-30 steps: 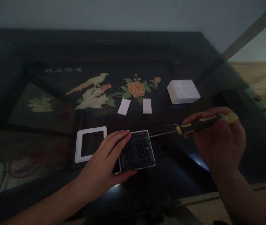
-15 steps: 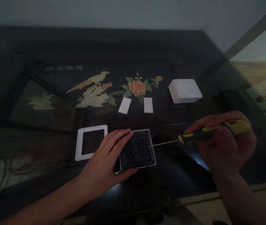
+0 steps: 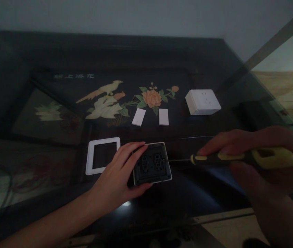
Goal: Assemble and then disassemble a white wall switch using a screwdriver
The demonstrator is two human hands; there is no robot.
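Dim light falls on the dark, glossy desk point(image 3: 203, 63) before us, a bird-and-flower picture point(image 3: 104, 109) showing across its middle. Toward the desk's near edge lies the switch module point(image 3: 151, 169), dark face up; our left hand point(image 3: 120, 174) grasps it, fingers at the far rim, thumb at the near one. Our right hand point(image 3: 262, 184), blurred, has its fingers clenched round the screwdriver point(image 3: 234, 157), its tip at a bright spot point(image 3: 163, 160) near the module's right rim, perhaps a screw. Just left is the white frame point(image 3: 90, 157); two white caps point(image 3: 163, 117) lie farther in, with the socket box point(image 3: 204, 100) toward the right edge. We judge the step in hand to be screwdriver work; the next move calls for a steady module and a seated tip.
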